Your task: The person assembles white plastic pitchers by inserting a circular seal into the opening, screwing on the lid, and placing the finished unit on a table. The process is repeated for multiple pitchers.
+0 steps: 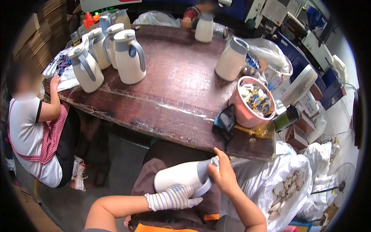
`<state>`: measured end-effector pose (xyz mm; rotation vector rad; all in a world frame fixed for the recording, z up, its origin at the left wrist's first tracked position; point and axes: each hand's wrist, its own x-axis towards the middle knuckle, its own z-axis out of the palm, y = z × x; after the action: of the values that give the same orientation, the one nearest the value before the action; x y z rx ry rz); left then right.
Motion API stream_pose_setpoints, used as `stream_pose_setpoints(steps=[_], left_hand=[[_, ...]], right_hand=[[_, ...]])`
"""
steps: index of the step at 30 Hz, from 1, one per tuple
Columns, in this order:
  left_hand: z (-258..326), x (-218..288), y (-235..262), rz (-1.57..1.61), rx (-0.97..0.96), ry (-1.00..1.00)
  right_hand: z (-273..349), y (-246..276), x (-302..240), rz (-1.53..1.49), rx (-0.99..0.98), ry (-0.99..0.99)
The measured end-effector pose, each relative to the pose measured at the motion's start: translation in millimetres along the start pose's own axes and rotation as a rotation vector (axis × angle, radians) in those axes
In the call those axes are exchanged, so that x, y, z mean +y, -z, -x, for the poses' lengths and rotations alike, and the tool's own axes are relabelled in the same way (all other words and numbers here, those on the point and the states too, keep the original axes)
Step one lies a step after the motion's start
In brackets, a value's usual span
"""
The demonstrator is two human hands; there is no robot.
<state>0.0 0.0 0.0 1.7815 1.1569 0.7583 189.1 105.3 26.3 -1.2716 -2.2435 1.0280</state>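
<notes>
Left hand: the left hand (174, 197), in a striped knit glove, lies flat under the white jug (185, 176), fingers spread along its underside and cupping it.
Right hand: the bare right hand (222, 174) is wrapped round the grey collar at the jug's top end, thumb up, fingers closed on it.
White jug: a white insulated jug with a grey handle, lying on its side over the person's lap, just off the near edge of the bench (174, 89), not resting on it.
Near right corner of the bench: a pink tub (247, 112) of small yellow and blue parts; a dark blue rag (225, 120) hangs over the edge just beside it.
Far left corner: a cluster of upright jugs (112, 54) of the same kind.
Right edge: one more upright jug (231, 58).
Left side: a seated person in a checked apron (50, 135), one hand on the bench.
Floor, right: clear bags (282, 185) of pale parts.
</notes>
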Motion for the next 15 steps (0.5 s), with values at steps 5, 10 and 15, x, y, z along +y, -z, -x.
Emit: stream_pose_setpoints(steps=[5, 10, 15], left_hand=[[-5, -11, 68, 0.445, 0.137, 0.271], [1, -47, 81, 0.57, 0.132, 0.193], [17, -21, 48, 0.447, -0.115, 0.203]], right_hand=[[20, 21, -23, 0.255, -0.157, 0.491], [2, 27, -47, 0.368, -0.101, 0.75], [-19, 7, -24, 0.279, 0.084, 0.422]])
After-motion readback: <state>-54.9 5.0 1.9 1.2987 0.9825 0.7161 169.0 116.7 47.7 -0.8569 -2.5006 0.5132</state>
